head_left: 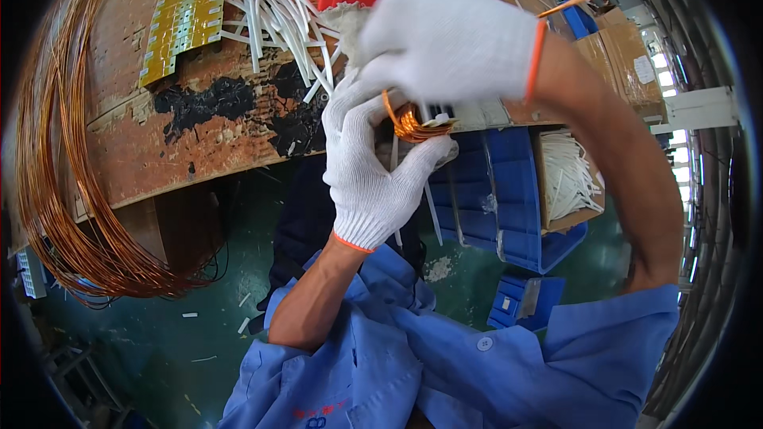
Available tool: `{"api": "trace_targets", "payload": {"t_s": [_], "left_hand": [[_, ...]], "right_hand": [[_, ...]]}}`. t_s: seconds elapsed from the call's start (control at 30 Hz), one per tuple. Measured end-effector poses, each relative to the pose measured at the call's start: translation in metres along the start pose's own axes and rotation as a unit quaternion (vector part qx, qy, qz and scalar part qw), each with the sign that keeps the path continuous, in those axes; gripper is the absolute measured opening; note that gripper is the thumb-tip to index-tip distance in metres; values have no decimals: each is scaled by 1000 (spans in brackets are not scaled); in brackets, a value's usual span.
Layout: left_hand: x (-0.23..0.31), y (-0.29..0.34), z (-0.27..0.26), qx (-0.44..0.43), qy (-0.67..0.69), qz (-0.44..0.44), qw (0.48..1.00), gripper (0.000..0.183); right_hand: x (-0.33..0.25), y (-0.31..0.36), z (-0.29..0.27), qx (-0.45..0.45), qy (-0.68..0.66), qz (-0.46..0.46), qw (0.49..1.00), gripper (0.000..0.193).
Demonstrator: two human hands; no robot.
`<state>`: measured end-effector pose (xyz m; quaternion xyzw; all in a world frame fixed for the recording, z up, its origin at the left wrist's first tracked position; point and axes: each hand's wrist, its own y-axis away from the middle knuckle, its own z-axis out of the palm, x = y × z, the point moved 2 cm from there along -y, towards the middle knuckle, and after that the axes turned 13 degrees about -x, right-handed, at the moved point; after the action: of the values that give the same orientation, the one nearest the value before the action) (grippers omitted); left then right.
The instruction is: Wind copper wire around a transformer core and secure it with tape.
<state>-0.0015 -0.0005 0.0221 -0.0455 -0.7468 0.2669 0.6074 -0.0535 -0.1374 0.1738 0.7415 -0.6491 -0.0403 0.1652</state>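
Copper-wire coil gripped at frame centre by fingers of left hand. Right hand, upper centre, blurred; finger closure cannot be told. Turns could be splayed if left grip is loosened.

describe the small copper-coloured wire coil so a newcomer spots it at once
Find the worn brown wooden table, then the left hand in a white knitted glove at its near edge. That hand holds the small copper-coloured wire coil, compact and bundled, unlike the much larger, loose copper-coloured wire loops at the table's left.
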Motion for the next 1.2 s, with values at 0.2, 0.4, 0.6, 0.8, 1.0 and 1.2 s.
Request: {"api": "trace_targets", "payload": {"t_s": [0.2,0.4,0.6,0.8,1.0,1.2], "left_hand": [[-7,-3,-5,0,-49,84,995,75],[-2,-11,-7,-13,-101,126,987,83],[-26,8,14,-3,220,-86,972,67],[-2,-5,-4,3,-30,34,999,66],[1,-10,-5,-24,-103,118,987,73],[-11,-14,-7,13,-130,134,982,79]], "right_hand": [[-53,80,32,-6,-437,363,823,25],[-157,51,-8,-77,-110,311,941,15],[-73,-3,-35,-105,-101,239,960,14],[19,37,25,-108,-451,248,850,31],[-109,91,33,76,-71,291,951,10],[-140,12,-23,-63,55,237,968,31]]}}
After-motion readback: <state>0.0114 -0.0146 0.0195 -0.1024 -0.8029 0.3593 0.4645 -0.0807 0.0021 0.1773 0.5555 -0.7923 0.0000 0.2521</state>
